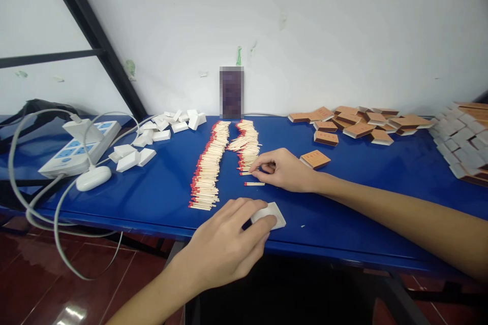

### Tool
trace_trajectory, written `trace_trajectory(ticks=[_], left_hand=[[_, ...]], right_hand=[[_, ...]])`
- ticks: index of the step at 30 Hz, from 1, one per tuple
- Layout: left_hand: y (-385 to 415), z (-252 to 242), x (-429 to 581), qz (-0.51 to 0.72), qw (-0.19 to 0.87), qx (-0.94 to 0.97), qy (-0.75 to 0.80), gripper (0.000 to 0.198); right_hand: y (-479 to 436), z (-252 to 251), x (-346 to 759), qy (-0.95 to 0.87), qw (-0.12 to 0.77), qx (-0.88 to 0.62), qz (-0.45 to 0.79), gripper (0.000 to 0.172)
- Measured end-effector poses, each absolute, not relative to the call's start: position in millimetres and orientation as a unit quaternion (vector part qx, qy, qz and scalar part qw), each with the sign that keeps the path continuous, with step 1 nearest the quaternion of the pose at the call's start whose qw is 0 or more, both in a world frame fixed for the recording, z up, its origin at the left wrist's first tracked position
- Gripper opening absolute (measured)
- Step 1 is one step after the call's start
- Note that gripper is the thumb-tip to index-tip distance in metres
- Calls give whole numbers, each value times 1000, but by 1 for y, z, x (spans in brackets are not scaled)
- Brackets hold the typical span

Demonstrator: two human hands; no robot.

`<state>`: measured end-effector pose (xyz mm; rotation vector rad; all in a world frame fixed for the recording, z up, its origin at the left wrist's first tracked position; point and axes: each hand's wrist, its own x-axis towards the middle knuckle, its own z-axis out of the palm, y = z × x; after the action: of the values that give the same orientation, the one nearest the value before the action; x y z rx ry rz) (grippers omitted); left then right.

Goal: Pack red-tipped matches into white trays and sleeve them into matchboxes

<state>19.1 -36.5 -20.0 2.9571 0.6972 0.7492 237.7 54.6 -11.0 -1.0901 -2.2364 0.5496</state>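
Observation:
Near the front edge of the blue table, my left hand (232,241) grips a small white tray (275,213) by its left part, fingers on top. Farther back, my right hand (282,168) pinches at a match at the near end of the right row of matches (249,144). One loose match (254,184) lies just below those fingers. A longer row of red-tipped matches (208,167) runs to the left. Beyond my right wrist lies an orange matchbox sleeve (315,159).
White trays (162,135) lie scattered at the back left, beside a power strip (82,150) with cables and a white plug (93,179). Orange sleeves (358,129) are heaped at the back right. A stack of boxes (463,137) stands far right. A dark blurred rectangle (232,92) leans on the wall.

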Motion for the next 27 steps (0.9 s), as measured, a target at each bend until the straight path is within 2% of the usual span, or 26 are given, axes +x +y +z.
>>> trace_trajectory(ticks=[16,27], left_hand=[[-37,-20,19,240,7,945,224,29],[-36,-18,20,241,17,944,225,29]], right_hand=[[52,-6,240,-840,260,-403,252,6],[49,-6,244,-863,256,-362,241,9]])
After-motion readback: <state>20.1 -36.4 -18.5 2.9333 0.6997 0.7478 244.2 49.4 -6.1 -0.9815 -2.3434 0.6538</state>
